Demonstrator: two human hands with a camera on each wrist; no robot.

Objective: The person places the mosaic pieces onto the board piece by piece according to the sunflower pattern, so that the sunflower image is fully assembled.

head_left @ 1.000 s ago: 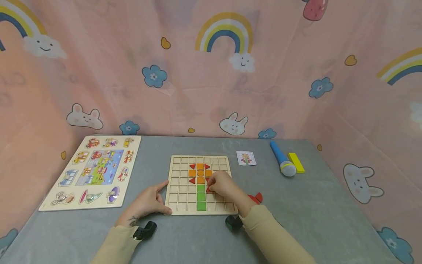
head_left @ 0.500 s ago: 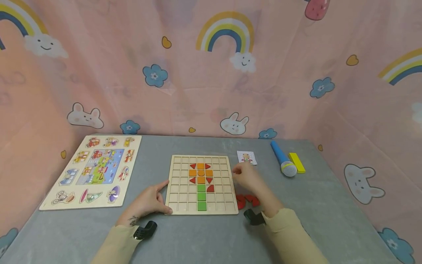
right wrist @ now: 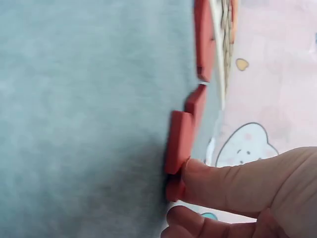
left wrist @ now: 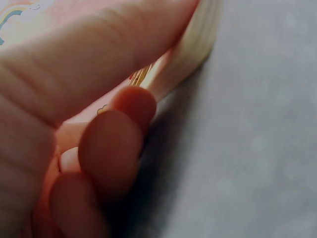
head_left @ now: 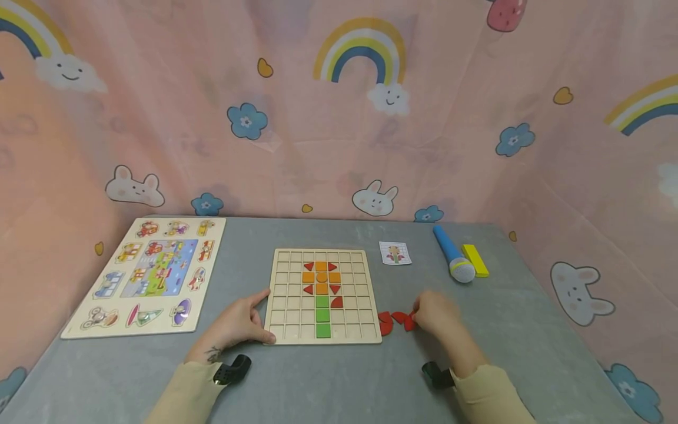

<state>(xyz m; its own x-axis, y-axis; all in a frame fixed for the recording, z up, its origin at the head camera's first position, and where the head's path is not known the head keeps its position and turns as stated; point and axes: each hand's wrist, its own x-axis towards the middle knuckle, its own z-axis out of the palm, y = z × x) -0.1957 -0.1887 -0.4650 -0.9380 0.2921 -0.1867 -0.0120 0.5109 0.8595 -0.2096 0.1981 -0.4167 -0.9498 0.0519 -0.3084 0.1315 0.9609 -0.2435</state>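
your left hand (head_left: 241,323), thumb and finger spread wide, touching the pale wooden grid board (head_left: 292,317), right hand (head_left: 438,315) thumb on a flat red piece (right wrist: 179,141), can't tell if pinched tbh

A play area, whether at home or elsewhere cannot be told.
Pink cloth (head_left: 296,159) printed with rainbows (head_left: 360,35) and bunnies (head_left: 373,200) walls in the grey table (head_left: 318,383); a picture puzzle (head_left: 159,268) lies at left, a grid board (head_left: 281,318) at centre, a microphone (head_left: 450,253) at right.
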